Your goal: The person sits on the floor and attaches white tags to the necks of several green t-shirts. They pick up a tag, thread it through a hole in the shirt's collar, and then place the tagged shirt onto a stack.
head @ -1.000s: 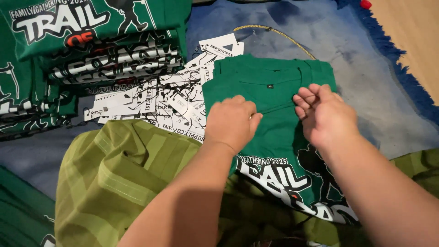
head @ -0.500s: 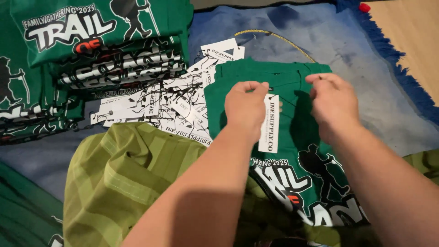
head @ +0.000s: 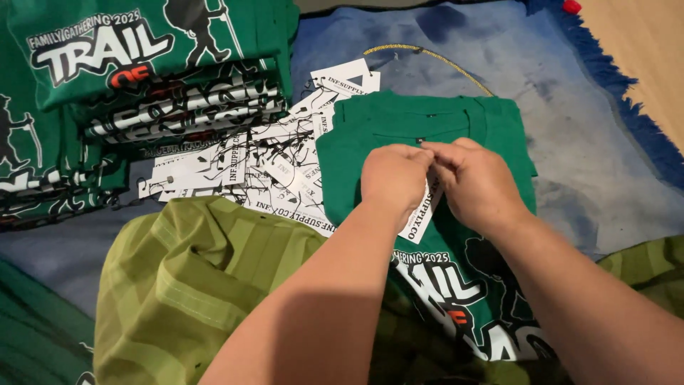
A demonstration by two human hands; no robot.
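Head view: I've got both hands together over the green shirt [head: 427, 135], which lies flat on the blue blanket [head: 598, 142]. Left hand [head: 395, 178] and right hand [head: 477, 185] pinch a white tag [head: 420, 217] near the collar. Loose tags [head: 263, 167] are heaped just left, folded shirts [head: 142, 64] far left.

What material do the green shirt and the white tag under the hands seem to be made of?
Green shirt: likely soft matte knit fabric; it creases gently. White tag: probably stiff card or paper; flat with straight edges and dark print.
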